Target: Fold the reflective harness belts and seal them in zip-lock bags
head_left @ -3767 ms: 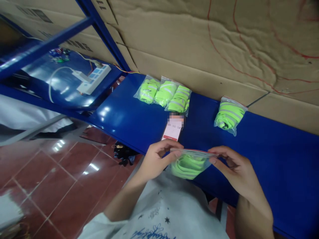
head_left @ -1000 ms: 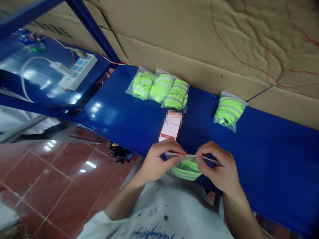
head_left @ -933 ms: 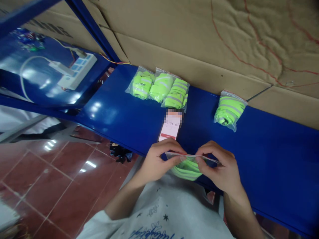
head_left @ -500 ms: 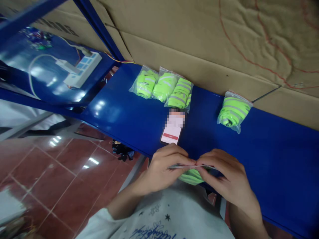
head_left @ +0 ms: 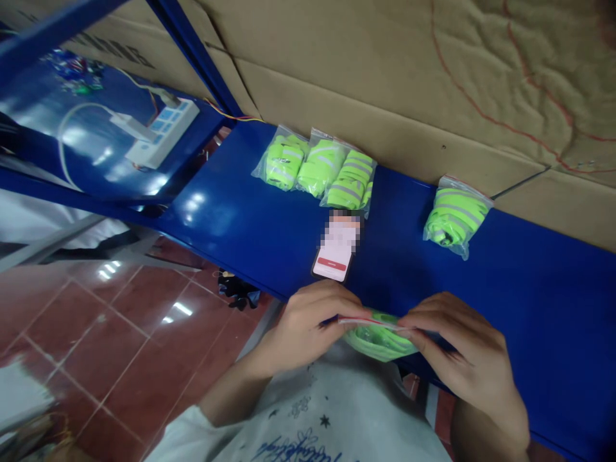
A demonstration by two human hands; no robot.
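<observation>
Close to my body, a clear zip bag (head_left: 380,343) with a neon-yellow folded reflective strap or vest inside hangs between both hands at the table's front edge. My left hand (head_left: 315,321) is closed, pinching the left end of the bag's red-lined top. The right end is pinched between the thumb and fingers of my right hand (head_left: 457,343). Between the hands the red seal strip runs nearly straight. Just beyond my left hand lies a phone (head_left: 332,250) with a lit screen, partly blurred.
Three similar filled bags (head_left: 320,167) lie side by side at the back of the blue table (head_left: 520,308). Another filled bag (head_left: 457,215) lies farther right. Behind stands a cardboard wall (head_left: 337,83). A power strip (head_left: 163,131) rests on a blue surface at the left.
My hands have moved apart along the bag's top, the right one shifting right. More of the red strip and the neon contents now shows between them.
</observation>
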